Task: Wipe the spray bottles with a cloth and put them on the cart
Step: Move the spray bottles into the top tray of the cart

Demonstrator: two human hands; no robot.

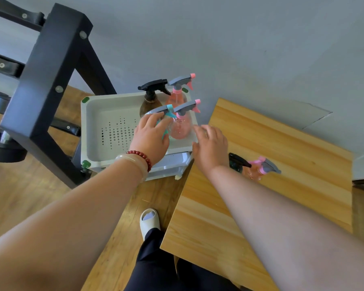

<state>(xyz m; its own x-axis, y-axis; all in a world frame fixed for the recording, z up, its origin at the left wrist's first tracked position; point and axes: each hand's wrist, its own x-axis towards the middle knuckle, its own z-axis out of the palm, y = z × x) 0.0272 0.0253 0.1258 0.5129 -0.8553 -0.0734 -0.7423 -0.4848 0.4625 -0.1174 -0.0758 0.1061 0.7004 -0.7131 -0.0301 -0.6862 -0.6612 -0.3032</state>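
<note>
The left grip [150,137] reaches into the top tray [93,122] of the pale cart, its fingers curved round the teal-trigger bottle [162,109], which stands upright near the tray's right end. A red bead bracelet [141,156] and a pale bangle [132,162] sit on that wrist. The right grip [210,145] hovers at the tray's right rim with fingers relaxed and spread, holding nothing; its fingertips are just beside the near pink bottle [181,128], and whether they touch it cannot be told.

Four bottles crowd the right half of the tray. The near pink bottle stands just right of the teal-trigger one, their grey trigger heads side by side. Behind them, at the far right corner, stand a brown bottle [148,103] with a black trigger and a second pink bottle [177,97]. The left half of the tray shows its perforated base. A lower tray [170,164] juts out beneath.

To the right, the wooden tabletop [261,133] carries another pink bottle [254,170], lying on its side, partly hidden by the right forearm, with a black trigger head [236,162] just left of it. A heavy black frame [44,80] stands left of the cart, close against its left side. Near, on the wooden floor [29,196], a foot in a pale slipper [148,219] shows between cart and tabletop.
</note>
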